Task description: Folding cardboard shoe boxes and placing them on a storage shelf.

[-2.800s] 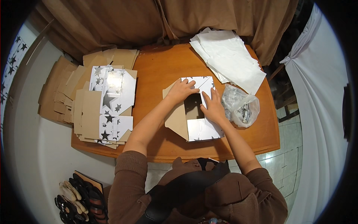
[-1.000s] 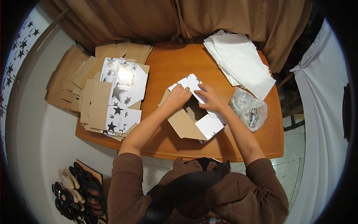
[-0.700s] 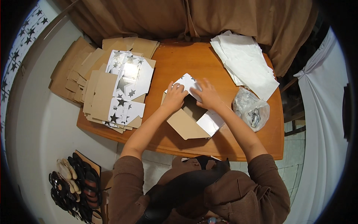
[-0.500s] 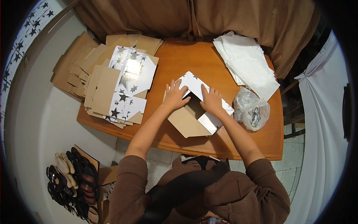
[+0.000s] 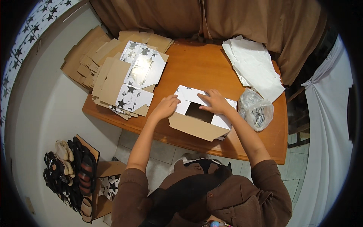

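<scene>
A partly folded cardboard box, white with dark stars outside, sits on the wooden table in front of me. Its top is open onto a dark inside, and a plain brown flap sticks out toward me. At the box's left end, my left hand has its fingers curled against the corner. My right hand lies over the far white flap with fingers spread, the thumb reaching across the opening. The box's underside is hidden.
Stacked flat cardboard blanks, some star-printed, cover the table's left side. White paper sheets lie at the far right, above a clear plastic bag of small metallic-looking pieces. A shoe rack stands lower left; a brown curtain hangs behind.
The box has turned counterclockwise, so its long sides run more nearly left to right. My left hand has moved from the far flap to the left end; the right stays on the far flap.
</scene>
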Action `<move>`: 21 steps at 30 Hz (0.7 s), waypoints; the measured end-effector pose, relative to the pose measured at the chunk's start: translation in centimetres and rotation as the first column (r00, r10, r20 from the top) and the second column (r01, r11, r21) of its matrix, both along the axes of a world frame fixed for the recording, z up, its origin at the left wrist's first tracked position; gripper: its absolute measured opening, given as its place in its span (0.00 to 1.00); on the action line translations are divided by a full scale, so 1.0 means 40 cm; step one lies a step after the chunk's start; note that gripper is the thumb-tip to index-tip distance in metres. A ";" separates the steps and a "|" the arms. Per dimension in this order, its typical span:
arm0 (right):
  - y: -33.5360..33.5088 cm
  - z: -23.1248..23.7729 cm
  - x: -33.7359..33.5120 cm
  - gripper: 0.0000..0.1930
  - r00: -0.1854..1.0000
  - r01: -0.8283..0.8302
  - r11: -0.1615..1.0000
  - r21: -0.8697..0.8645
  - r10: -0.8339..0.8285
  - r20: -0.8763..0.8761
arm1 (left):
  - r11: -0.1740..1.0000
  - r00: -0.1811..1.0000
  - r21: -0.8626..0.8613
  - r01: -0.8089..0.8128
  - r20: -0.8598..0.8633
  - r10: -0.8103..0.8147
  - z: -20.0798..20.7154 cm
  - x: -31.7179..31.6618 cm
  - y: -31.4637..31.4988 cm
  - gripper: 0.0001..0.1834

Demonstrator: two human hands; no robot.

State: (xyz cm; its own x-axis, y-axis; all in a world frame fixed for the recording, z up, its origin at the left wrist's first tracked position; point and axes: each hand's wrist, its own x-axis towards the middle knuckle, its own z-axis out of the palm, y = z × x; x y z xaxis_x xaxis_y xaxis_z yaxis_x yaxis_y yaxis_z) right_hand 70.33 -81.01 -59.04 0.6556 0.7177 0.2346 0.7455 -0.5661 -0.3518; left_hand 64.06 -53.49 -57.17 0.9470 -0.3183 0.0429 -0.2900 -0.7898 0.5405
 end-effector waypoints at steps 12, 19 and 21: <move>-0.229 0.070 -0.353 0.18 0.966 0.173 0.881 0.440 -0.063 -0.253 | 0.953 0.992 -0.292 -0.083 -0.118 0.050 0.019 -0.203 -0.009 0.20; -0.174 0.023 -0.422 0.15 0.991 0.108 0.952 0.287 -0.080 -0.108 | 0.997 0.986 -0.068 -0.030 0.164 0.041 -0.051 -0.197 0.019 0.13; -0.165 0.024 -0.443 0.15 0.978 0.174 0.926 0.334 -0.121 -0.172 | 0.989 0.985 -0.147 -0.018 0.165 0.043 -0.055 -0.191 0.017 0.10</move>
